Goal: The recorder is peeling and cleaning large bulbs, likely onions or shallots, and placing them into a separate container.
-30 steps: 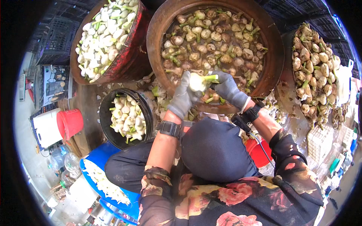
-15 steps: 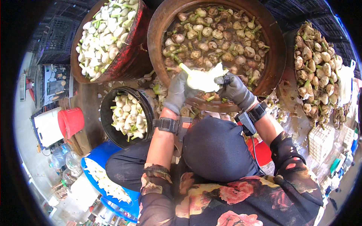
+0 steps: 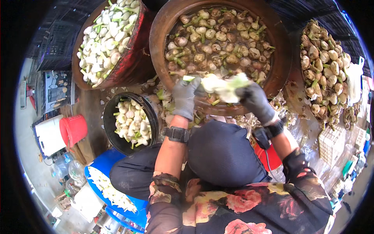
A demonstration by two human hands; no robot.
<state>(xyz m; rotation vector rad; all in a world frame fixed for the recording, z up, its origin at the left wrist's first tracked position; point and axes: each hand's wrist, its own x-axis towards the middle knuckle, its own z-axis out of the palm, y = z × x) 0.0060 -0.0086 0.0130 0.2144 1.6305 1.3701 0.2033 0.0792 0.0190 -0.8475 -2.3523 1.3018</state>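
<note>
As the grey-gloved left hand [image 3: 184,97] clamps a round white garlic bulb [image 3: 211,83], the blurred grey-gloved right hand [image 3: 257,102] seemingly clasps pale skin [image 3: 235,85], apparently peeling, needing steady pulling.

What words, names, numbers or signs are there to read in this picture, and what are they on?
None can be read clearly.
Printed panel at the far left: it shows a picture; any lettering is too small to read.
White bag at the right: too blurred to tell any marks.
Gloved left hand and gloved right hand: no readable lettering.
</note>
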